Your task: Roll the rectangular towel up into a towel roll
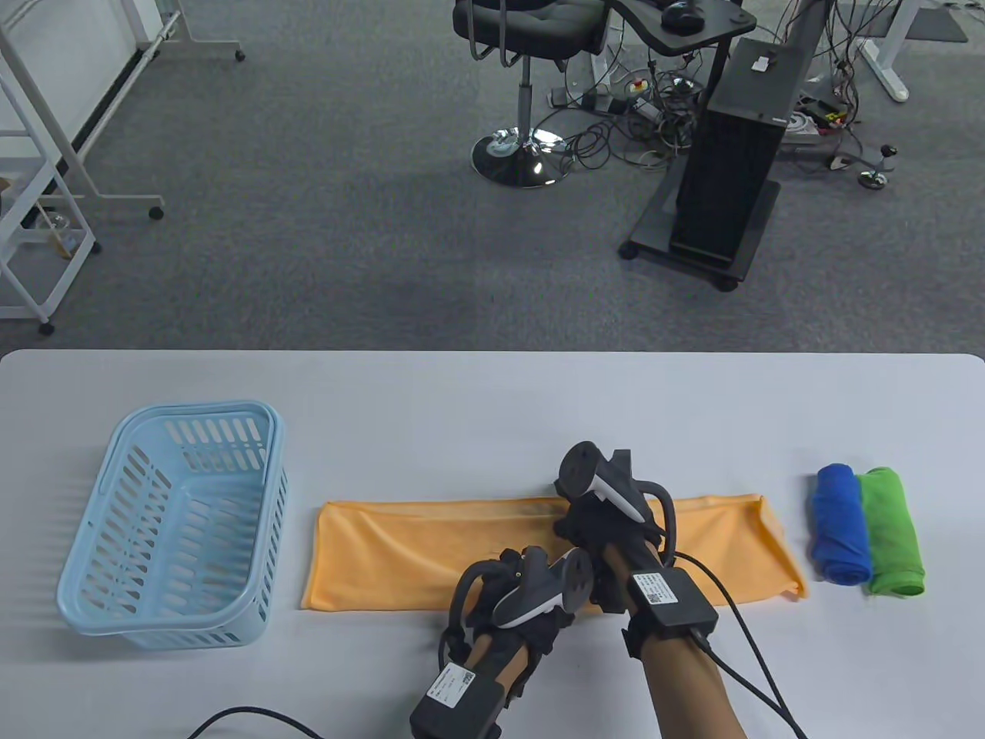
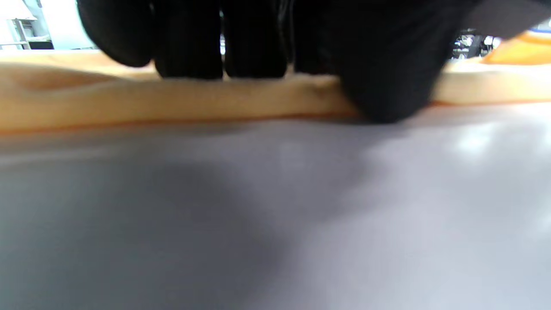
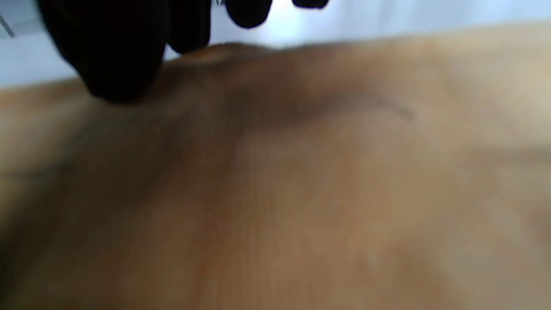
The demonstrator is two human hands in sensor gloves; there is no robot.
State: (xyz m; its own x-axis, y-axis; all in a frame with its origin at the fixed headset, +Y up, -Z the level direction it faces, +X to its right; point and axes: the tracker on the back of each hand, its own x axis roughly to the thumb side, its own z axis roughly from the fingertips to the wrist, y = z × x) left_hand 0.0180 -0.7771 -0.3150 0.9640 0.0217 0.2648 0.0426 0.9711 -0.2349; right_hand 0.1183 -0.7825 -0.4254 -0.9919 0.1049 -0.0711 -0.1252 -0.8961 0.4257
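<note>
White table [image 1: 462,400], grey carpet beyond: one orange towel [image 1: 431,550] lying flat and long between a light-blue basket [image 1: 181,531] at the left and two rolled towels, blue [image 1: 843,523] and green [image 1: 893,531], at the right. My left hand [image 1: 512,593] presses its fingers [image 2: 189,47] on the towel's near edge (thumb at the hem); whether it pinches the cloth, I cannot tell. My right hand [image 1: 608,531] rests on the towel's middle, fingers [image 3: 116,51] down, nothing grasped that I can see.
</note>
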